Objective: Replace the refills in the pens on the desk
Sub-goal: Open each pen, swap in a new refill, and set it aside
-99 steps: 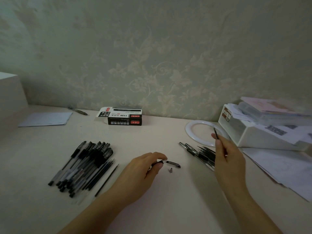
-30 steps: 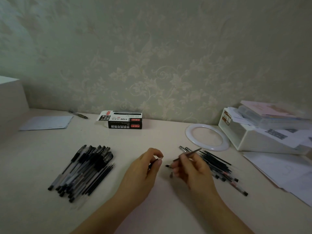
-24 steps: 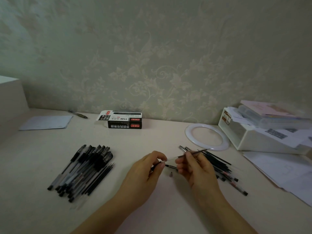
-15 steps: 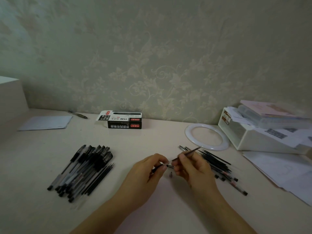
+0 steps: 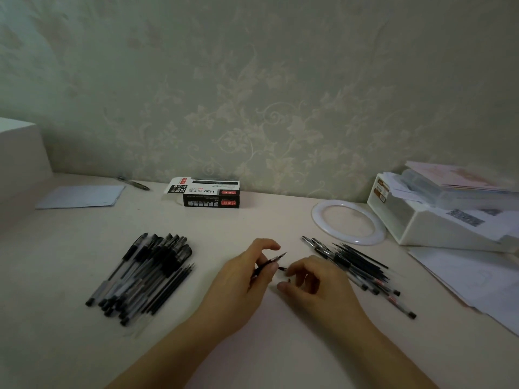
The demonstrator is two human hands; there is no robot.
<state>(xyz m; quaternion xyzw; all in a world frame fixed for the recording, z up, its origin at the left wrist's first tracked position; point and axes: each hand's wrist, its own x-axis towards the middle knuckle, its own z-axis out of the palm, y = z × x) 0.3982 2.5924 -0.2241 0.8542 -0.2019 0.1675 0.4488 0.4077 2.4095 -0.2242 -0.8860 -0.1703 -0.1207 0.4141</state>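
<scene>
1. Head view: at desk [image 5: 252,220] centre, the left hand [image 5: 241,284] pinches a pen [image 5: 271,262], refill tip pointing to 2 o'clock.
2. The right hand [image 5: 314,282] hovers with fingers curled beside a small tip piece [image 5: 288,281]; no grip is evident.
3. Handling judgement: the pen is light, stiff and slick, best held mid-barrel.
4. Pen pile [image 5: 143,273] at 9 o'clock, refill pile [image 5: 356,265] at 3 o'clock.
5. Half a second earlier the right hand held the refill; it has since released it, inserted.

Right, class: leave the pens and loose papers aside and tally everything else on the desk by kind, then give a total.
Refill box: 1
White ring: 1
White tray: 1
Blue sheet: 1
Total: 4
</scene>
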